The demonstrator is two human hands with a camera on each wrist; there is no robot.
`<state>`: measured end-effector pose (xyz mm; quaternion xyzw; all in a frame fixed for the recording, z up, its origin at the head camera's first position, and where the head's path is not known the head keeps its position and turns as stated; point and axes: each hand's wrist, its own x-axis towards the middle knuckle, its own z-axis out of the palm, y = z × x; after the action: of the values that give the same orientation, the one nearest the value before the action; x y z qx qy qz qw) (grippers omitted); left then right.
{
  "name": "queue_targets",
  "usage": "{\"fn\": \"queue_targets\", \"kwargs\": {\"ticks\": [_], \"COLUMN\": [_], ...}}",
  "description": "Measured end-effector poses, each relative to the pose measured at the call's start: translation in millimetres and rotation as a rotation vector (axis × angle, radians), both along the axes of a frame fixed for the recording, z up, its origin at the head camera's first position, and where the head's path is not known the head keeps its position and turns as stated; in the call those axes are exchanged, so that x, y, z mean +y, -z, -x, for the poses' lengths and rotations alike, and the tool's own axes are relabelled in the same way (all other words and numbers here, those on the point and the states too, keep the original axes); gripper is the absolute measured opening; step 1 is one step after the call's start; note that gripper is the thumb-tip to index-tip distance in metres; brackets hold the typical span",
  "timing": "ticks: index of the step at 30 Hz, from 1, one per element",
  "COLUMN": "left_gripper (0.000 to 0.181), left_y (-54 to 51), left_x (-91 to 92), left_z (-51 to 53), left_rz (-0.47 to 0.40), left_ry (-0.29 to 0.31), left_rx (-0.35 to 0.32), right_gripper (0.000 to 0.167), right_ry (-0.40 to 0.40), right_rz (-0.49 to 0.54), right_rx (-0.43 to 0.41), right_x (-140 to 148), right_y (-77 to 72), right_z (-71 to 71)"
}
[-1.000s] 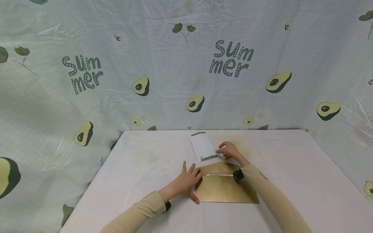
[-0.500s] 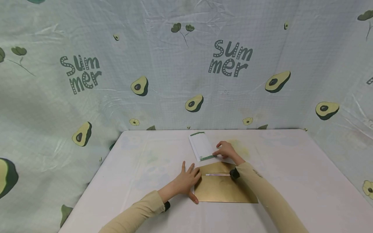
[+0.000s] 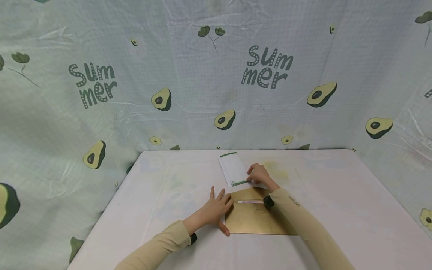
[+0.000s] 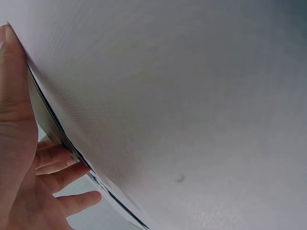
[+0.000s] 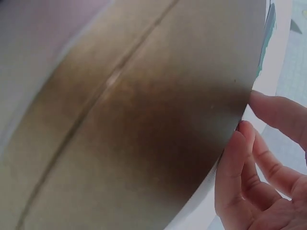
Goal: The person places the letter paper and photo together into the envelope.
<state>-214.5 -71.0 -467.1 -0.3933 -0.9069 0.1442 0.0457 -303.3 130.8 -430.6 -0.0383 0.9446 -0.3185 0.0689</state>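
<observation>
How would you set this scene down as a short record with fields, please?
Left hand: fingers spread, resting on the left edge of the gold envelope
Right hand: at the near right corner of the white card; grip unclear
White card position: beyond the envelope, green band at each end
Surface: white table
Behind: pale cloth printed with avocados and "summer"

Soft light, 2 dimmer wrist views

Pale, creased sheeting (image 3: 195,90) behind and beside white table (image 3: 337,195); printed avocados (image 3: 225,119), yellow flowers (image 3: 287,140), "summer" lettering (image 3: 267,67). Faint yellowish smudge (image 3: 278,173) toward table's far edge.
</observation>
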Motion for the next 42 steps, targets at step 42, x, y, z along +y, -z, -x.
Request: {"fn": "queue_targets", "kwargs": {"ticks": [42], "left_gripper": [0.103], "left_y": [1.0], "left_x": [1.9], "left_z": [-0.9], "left_rz": [0.016], "left_ry": [-0.015], "left_rx": [0.005], "right_gripper": [0.036], "right_ry": [0.086], "right_rz": [0.493], "right_rx": [-0.202], "right_x": [28], "right_y": [7.0], "right_z": [6.4]}}
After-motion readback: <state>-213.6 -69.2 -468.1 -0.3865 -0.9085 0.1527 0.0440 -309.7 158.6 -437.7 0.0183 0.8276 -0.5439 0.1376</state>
